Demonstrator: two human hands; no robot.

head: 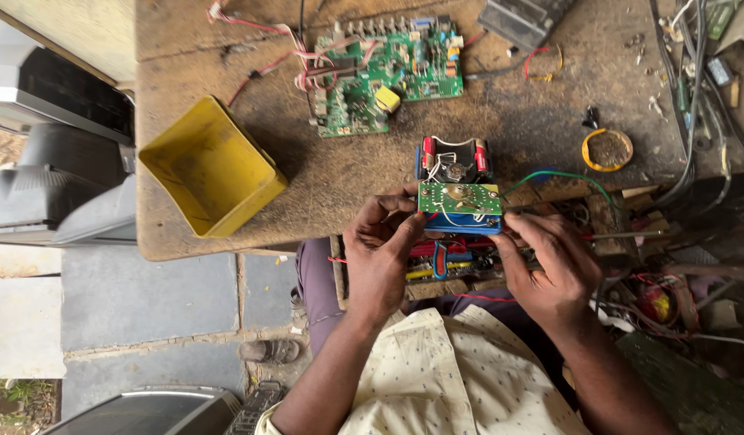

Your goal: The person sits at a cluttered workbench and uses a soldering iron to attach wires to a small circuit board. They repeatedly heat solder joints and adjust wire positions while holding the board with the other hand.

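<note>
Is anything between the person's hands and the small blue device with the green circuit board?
Nothing visible. The left hand grips the small blue device at its left edge, and the right hand touches its right lower corner. Thin white wires lie on the board, not under the fingers.

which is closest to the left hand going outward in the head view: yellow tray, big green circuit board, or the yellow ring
1. yellow tray, just left of and above the left hand.
2. big green circuit board, straight up the table.
3. yellow ring, far off to the right, past the right hand.
</note>
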